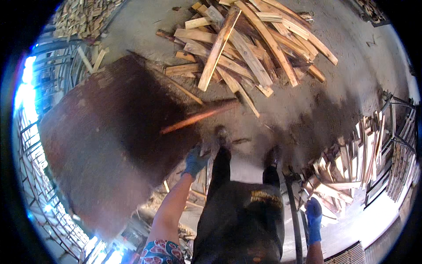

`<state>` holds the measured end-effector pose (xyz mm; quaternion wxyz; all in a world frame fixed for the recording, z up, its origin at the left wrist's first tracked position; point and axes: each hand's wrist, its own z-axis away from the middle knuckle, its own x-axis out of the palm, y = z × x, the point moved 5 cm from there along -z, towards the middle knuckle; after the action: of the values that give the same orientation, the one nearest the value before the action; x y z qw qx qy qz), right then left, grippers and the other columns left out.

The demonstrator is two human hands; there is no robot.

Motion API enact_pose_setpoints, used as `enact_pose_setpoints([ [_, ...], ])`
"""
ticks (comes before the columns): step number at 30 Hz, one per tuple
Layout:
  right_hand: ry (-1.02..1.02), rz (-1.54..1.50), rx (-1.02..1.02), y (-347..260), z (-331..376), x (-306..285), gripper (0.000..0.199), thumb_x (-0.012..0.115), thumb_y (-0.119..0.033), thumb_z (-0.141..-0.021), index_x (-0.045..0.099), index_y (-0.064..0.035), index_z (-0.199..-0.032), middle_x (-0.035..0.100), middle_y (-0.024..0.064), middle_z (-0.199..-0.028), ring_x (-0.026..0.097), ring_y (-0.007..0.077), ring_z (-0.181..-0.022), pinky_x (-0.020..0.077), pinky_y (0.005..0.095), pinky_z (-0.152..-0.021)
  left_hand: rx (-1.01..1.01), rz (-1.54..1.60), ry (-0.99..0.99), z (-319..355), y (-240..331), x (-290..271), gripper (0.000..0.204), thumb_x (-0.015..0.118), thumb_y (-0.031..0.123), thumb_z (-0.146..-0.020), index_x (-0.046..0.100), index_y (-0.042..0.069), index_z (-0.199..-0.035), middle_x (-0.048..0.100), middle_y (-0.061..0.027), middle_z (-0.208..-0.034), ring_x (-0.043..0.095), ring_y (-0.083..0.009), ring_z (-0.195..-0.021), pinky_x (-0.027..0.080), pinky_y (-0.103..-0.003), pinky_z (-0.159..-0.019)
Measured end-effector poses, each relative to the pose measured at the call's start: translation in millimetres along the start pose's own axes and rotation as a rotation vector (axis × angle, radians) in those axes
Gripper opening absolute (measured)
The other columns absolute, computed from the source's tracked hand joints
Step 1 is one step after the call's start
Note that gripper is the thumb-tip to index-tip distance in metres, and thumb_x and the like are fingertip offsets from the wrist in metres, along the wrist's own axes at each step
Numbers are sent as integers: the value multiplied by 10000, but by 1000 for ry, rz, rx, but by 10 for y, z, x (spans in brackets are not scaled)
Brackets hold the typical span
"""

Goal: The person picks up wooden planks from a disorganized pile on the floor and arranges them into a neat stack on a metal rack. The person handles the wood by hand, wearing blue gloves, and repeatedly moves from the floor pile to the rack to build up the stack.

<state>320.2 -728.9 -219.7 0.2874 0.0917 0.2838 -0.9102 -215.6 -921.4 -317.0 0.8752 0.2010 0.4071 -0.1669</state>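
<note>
My left hand (194,162), in a blue glove, is beside the near right edge of a big brown worktop (96,154). Its thumb stands apart from the fingers, and nothing shows in it. Beyond this hand a reddish wooden strip (193,120) reaches across the worktop's edge; it is smeared by motion and apart from the glove. Low on the right is my right hand (314,215), also blue-gloved, close to a stack of split wooden slats (340,171). Its fingers are too unclear to read, and whether it touches a slat cannot be told.
A loose heap of boards (246,48) lies on the dirty floor (343,88) ahead. More wood pieces (85,17) are piled at the far left. A dark upright bar (293,211) stands between my body and my right hand. Metal racking (398,132) lines the right side.
</note>
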Motion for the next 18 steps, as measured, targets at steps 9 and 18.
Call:
enact_pose_setpoints([
  [9, -438, 20, 133, -501, -97, 2587, 355, 547, -89, -870, 488, -5, -1211, 592, 111, -1091, 586, 185, -960, 483, 299, -841, 52, -630, -132, -1568, -1227, -151, 830, 722, 376, -605, 382, 183, -1337, 391, -154, -1331, 378, -339, -1210, 367, -468, -953],
  [18, -540, -178, 229, -1201, 31, 3332, 385, 517, -90, -886, 438, -11, -1255, 560, 130, -1165, 546, 186, -1057, 448, 277, -893, 35, 721, -701, -437, -897, -144, 410, 680, 355, -728, 618, 70, -1016, 630, -95, -800, 588, -215, -675, 490, -325, -629],
])
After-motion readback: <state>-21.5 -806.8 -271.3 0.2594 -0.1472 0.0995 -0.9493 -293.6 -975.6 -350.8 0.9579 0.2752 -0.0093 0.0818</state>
